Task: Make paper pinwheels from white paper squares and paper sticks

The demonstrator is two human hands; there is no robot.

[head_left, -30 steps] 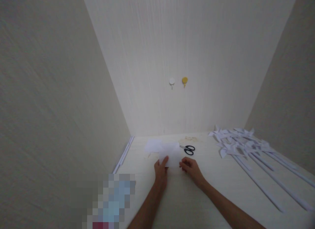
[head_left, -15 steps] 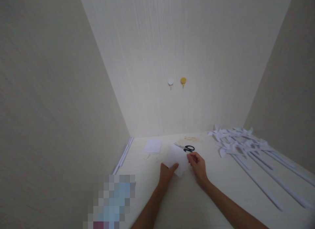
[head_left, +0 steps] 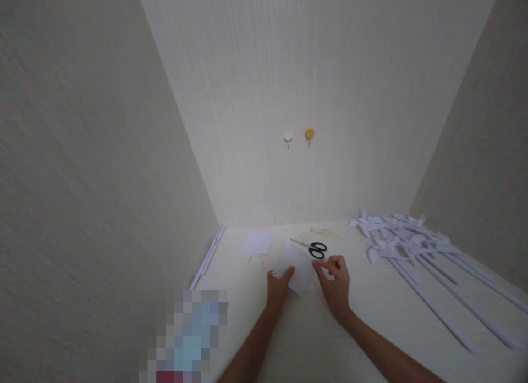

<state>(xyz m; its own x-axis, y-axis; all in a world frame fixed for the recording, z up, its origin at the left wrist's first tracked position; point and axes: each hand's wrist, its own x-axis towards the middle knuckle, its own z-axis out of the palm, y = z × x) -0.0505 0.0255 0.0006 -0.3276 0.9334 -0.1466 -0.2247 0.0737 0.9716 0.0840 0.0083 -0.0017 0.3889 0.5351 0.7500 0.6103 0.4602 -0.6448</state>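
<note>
A white square sheet of paper lies turned like a diamond on the pale tabletop. My left hand pinches its near-left corner. My right hand holds its right corner between thumb and fingers. Black-handled scissors lie just behind the sheet, close to my right hand. Another white sheet rests flat further back on the left.
Several white paper pinwheels on long white sticks are piled at the right. Two thin white strips lie along the left wall. A white hook and a yellow hook are stuck on the back wall. Walls close in left and right.
The sheet has come off the stack at the back and turned to a diamond angle nearer me. My right hand shifted from its front edge to its right corner.
</note>
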